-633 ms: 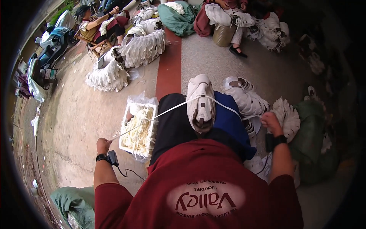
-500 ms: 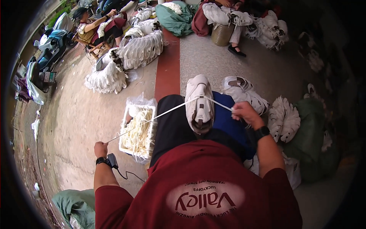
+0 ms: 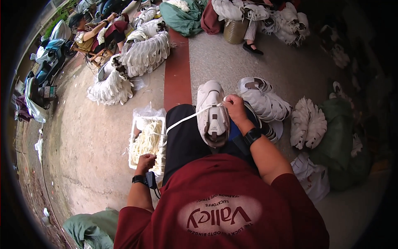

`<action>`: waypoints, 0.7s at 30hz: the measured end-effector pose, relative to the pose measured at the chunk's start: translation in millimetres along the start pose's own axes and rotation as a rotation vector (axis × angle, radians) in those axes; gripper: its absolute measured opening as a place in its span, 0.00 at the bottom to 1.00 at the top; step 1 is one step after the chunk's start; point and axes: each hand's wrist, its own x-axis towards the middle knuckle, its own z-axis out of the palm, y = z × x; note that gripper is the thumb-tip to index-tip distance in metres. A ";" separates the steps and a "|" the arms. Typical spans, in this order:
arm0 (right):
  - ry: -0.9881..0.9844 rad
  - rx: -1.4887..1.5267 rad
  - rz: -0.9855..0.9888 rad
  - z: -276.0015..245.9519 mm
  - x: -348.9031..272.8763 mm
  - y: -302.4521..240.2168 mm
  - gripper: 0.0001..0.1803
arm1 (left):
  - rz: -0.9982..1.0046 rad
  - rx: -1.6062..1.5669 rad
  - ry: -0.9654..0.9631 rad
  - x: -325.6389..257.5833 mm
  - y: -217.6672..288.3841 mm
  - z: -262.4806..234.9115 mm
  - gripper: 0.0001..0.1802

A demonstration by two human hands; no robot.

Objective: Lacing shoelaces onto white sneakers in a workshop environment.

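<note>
A white shoe upper [image 3: 212, 111] rests on my lap, toe pointing away from me. My right hand [image 3: 234, 107] is at its right side, fingers closed on a white lace [image 3: 184, 120] where it meets the shoe. The lace runs taut down to the left. My left hand [image 3: 146, 162] is closed on its other end, just over a white tray of loose laces [image 3: 146, 143] on the floor beside my left leg. Both wrists wear dark bands.
Stacks of white shoe uppers [image 3: 265, 101] lie to my right and further ones [image 3: 145, 52] at the back left. A seated person [image 3: 93, 35] works at the far left. Green sacks [image 3: 340, 141] sit on the right, parked scooters [image 3: 47, 62] on the left.
My right hand has come in from far right to the shoe's side. My left hand has moved right and closer to the tray, so the stretched lace is shorter.
</note>
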 end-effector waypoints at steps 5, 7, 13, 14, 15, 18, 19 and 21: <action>-0.072 -0.454 -0.143 6.8 -0.7 -18.3 0.06 | -0.074 0.178 0.041 -6.5 -17.6 -10.3 0.10; -0.131 -0.565 -0.197 10.5 0.9 -20.0 0.06 | -0.093 0.172 0.101 -8.8 -17.9 -20.2 0.10; -0.154 -0.267 0.073 4.5 17.0 -7.4 0.11 | 0.089 -0.063 -0.037 -18.8 76.0 40.7 0.09; -0.152 -0.265 0.068 6.8 11.0 -11.5 0.11 | 0.192 -0.054 -0.068 -25.2 100.3 63.9 0.08; -0.043 -0.324 0.039 10.6 4.3 -14.8 0.11 | 0.281 -0.039 -0.145 -25.9 119.7 81.8 0.07; 0.052 -0.489 -0.078 13.8 -14.2 -25.3 0.08 | 0.525 0.038 -0.229 -41.0 171.1 145.0 0.05; 0.019 -0.532 -0.142 12.7 -18.6 -34.9 0.07 | 0.578 0.087 -0.295 -40.8 180.3 160.9 0.03; -0.009 -0.573 -0.209 9.3 -21.8 -41.8 0.06 | 0.694 0.227 -0.400 -45.4 196.9 194.1 0.08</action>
